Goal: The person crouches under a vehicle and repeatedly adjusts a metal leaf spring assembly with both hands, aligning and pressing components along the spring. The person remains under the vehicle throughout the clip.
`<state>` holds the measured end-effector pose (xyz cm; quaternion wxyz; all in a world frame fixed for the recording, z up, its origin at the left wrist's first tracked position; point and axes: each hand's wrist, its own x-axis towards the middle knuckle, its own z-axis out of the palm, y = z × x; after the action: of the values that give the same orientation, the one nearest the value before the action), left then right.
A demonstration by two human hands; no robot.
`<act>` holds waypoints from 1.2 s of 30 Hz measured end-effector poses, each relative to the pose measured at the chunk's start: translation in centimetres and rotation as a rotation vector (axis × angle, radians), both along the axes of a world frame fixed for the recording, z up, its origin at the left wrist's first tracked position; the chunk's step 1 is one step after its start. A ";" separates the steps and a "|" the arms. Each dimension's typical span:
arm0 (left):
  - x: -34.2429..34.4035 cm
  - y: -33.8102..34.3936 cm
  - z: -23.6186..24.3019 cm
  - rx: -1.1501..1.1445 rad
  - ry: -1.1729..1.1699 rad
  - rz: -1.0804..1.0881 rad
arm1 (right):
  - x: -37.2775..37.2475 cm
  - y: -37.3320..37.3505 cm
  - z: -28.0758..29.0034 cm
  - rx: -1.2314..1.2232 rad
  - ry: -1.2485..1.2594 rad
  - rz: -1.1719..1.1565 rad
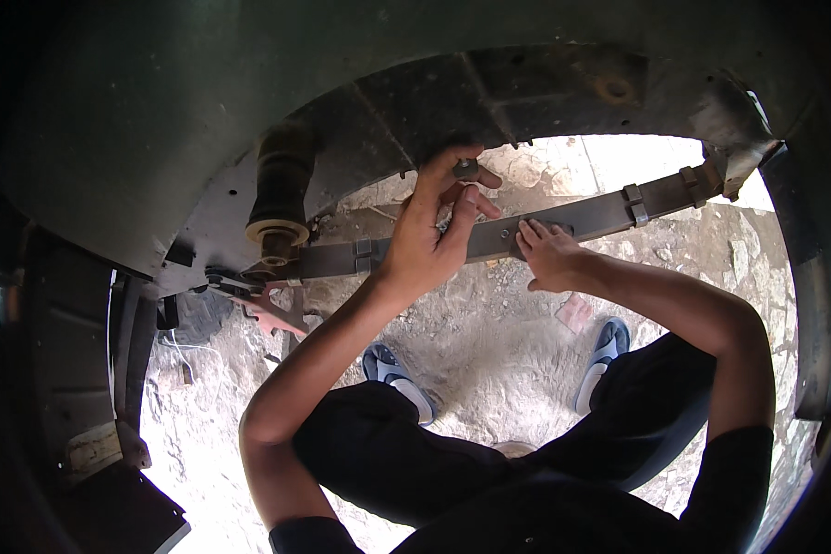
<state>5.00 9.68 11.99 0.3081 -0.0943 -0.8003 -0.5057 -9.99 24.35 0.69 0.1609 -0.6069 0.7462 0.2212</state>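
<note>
A dark leaf spring (489,242) runs across the view beneath a vehicle's wheel arch. My left hand (431,231) is raised in front of it, fingers curled around a small dark metal piece (466,170) that looks like a nut. My right hand (547,254) rests on the middle of the spring, its fingers stretched over a short dark plate (554,227) there. Just left of those fingertips a small round bolt or hole shows on the spring. Metal clamps (635,205) wrap the leaves on both sides of my hands.
A dark cylindrical bump stop or air spring (282,189) hangs at the left. Below it is what looks like another person's hand (272,312) beside a metal bar. The wheel arch (415,102) curves close overhead. My sandalled feet stand on rough stony ground (499,351).
</note>
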 end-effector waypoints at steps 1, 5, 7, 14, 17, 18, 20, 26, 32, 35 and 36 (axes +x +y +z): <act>0.0 0.0 0.0 0.002 -0.005 0.002 | 0.3 -0.2 0.3 0.008 -0.025 0.019; 0.0 -0.1 -0.2 -0.019 0.007 0.000 | -0.7 -0.4 -0.5 -0.064 -0.009 0.075; -0.3 -0.1 -0.3 0.023 0.023 0.000 | -1.2 -0.5 -0.8 -0.103 0.029 0.079; -0.2 -0.3 -0.5 -0.038 0.030 0.009 | -0.8 -1.4 0.4 -0.030 -0.027 0.150; -0.3 -0.3 -0.4 -0.044 0.031 0.017 | -2.0 -1.4 0.3 -0.064 -0.029 0.157; -0.2 -0.3 -0.4 -0.048 0.029 0.022 | -1.8 -1.3 0.5 -0.045 -0.018 0.165; -0.3 -0.3 -0.2 -0.046 0.023 0.024 | -0.9 -1.3 0.8 -0.008 0.003 0.181; -0.1 -0.1 -0.4 -0.033 0.018 0.028 | -2.8 -1.7 0.8 -0.019 -0.063 0.163; -0.2 -0.1 -0.3 -0.056 0.014 0.041 | -2.7 -1.8 0.8 0.005 -0.020 0.214; -0.4 -0.2 -0.5 -0.049 0.037 0.026 | -3.0 -1.8 1.7 0.041 0.012 0.186; -0.3 -0.3 -0.5 -0.047 0.030 0.029 | -2.7 -1.9 1.9 0.050 0.023 0.181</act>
<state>4.72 9.39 11.48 0.3251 -0.0974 -0.8087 -0.4805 -12.70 22.43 2.62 0.1469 -0.6650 0.6844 0.2604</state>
